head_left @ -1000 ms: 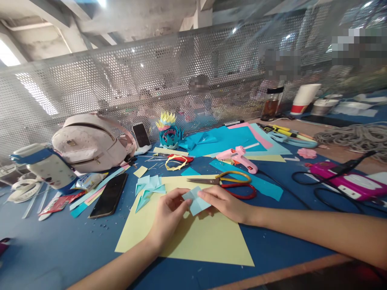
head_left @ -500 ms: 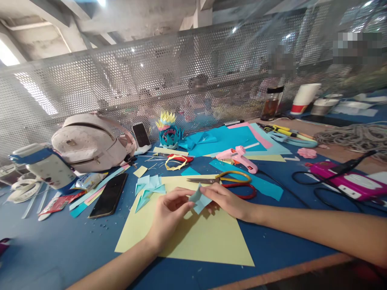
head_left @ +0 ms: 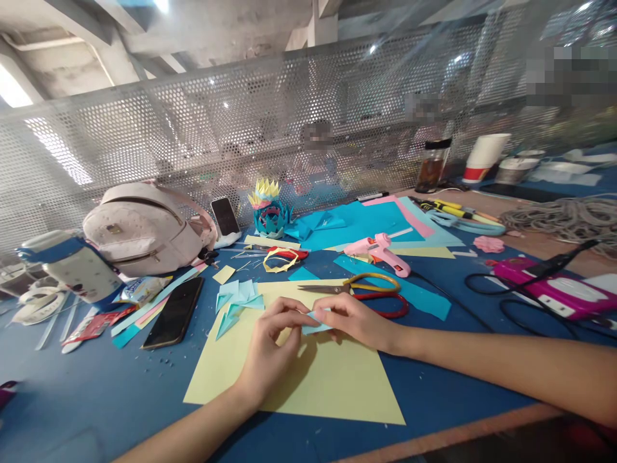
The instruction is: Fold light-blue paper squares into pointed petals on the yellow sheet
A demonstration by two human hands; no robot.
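While your two hands meet over the yellow sheet [head_left: 332,386], the small light-blue paper [head_left: 317,323] sits between their fingertips, just above the sheet, its lower edge turned towards your 6 o'clock. Taking that paper as the middle of the dial, your left hand [head_left: 274,341] comes in from 8 o'clock and your right hand [head_left: 354,321] from 3. Your right thumb lies on top of the paper, with fingers bent beneath it, so the right hand has it in a close pinch. Your left fingers are curled, their tips reaching the paper's 10 o'clock edge, and a gap shows between them and the left thumb; whether the left hand grips or only presses, you cannot tell from here. The scissors [head_left: 346,289] lie just beyond at 12 to 1 o'clock, and the folded light-blue pieces [head_left: 241,294] rest at about 10, on and over the sheet's corner. A second ago the paper faced you as an open, creased square, and half a second ago one point of it stood up; now you see only a low, narrow strip of it, while the scissors and the folded pieces lie where they did
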